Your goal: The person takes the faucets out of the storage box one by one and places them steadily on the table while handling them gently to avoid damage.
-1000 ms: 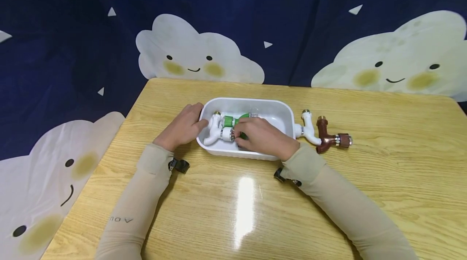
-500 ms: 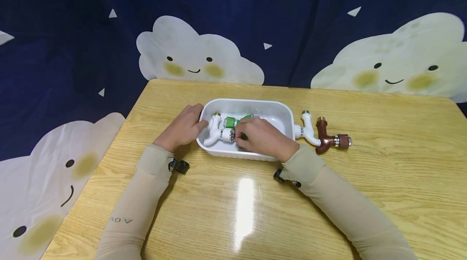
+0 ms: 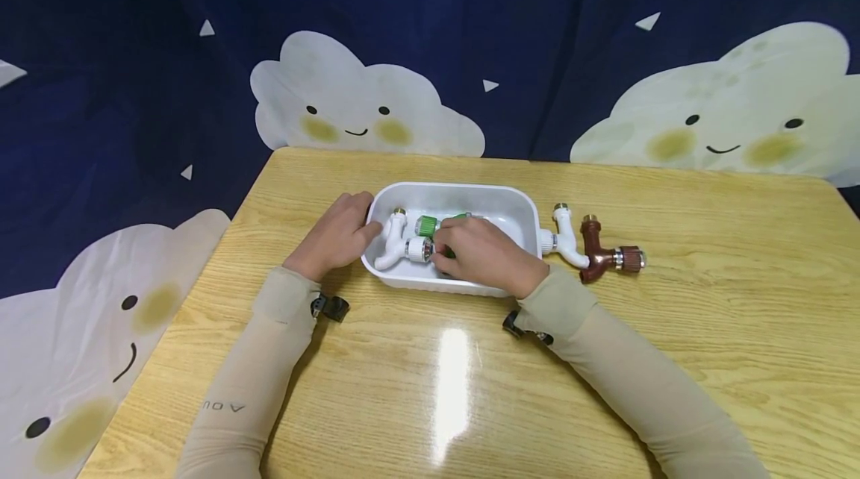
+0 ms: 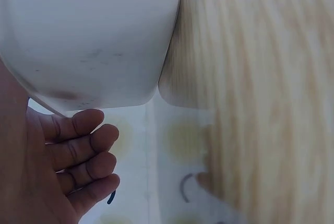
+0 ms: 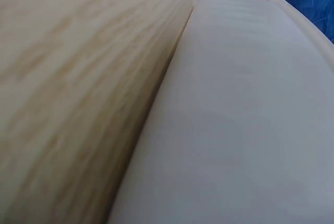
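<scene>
Right hand (image 3: 485,249) nearer: grip clamped on green tap (image 3: 427,226), knob leftward, just behind white tap (image 3: 398,244). Left hand (image 3: 336,234) clamps tub (image 3: 430,283) by left rim.

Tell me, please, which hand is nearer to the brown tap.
Right. The right hand is inside the white tub, left of the brown tap; the left hand is farther, at the tub's left end.

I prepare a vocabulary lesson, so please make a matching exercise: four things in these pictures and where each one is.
1. brown tap
2. green tap
3. left hand
4. right hand

A. at the white tub's left end
B. lying in the tub, partly covered
C. reaching into the tub
D. on the table, outside the tub

1-D; 2-B; 3-A; 4-C
</scene>
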`<state>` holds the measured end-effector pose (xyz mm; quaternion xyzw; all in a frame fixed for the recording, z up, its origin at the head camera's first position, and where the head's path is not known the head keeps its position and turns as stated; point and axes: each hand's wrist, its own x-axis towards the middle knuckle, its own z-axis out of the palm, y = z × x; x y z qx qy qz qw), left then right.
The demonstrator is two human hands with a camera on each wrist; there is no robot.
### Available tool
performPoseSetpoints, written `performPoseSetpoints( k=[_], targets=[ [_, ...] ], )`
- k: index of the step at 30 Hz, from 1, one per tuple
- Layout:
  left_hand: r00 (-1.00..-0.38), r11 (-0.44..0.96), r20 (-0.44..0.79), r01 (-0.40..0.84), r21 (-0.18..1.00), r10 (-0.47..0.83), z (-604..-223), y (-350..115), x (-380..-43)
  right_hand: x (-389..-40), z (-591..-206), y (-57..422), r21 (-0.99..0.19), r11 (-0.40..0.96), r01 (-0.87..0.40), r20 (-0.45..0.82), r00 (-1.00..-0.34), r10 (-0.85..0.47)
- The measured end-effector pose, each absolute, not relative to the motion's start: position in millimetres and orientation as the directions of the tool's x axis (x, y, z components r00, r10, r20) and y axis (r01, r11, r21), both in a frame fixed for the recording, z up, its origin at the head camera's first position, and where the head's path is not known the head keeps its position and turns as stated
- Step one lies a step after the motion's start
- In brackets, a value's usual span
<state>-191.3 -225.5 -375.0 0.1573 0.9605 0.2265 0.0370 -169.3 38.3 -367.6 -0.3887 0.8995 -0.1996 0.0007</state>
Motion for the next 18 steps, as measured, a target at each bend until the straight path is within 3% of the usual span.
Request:
performPoseSetpoints(
  k=[18],
  targets=[
    [-0.948, 0.846, 0.010, 0.289, 0.449, 0.318, -375.6, -225.1, -191.5, -168.9, -367.4, 39.0, -0.335, 0.640, -0.691, 0.151, -0.710, -0.688]
  ],
)
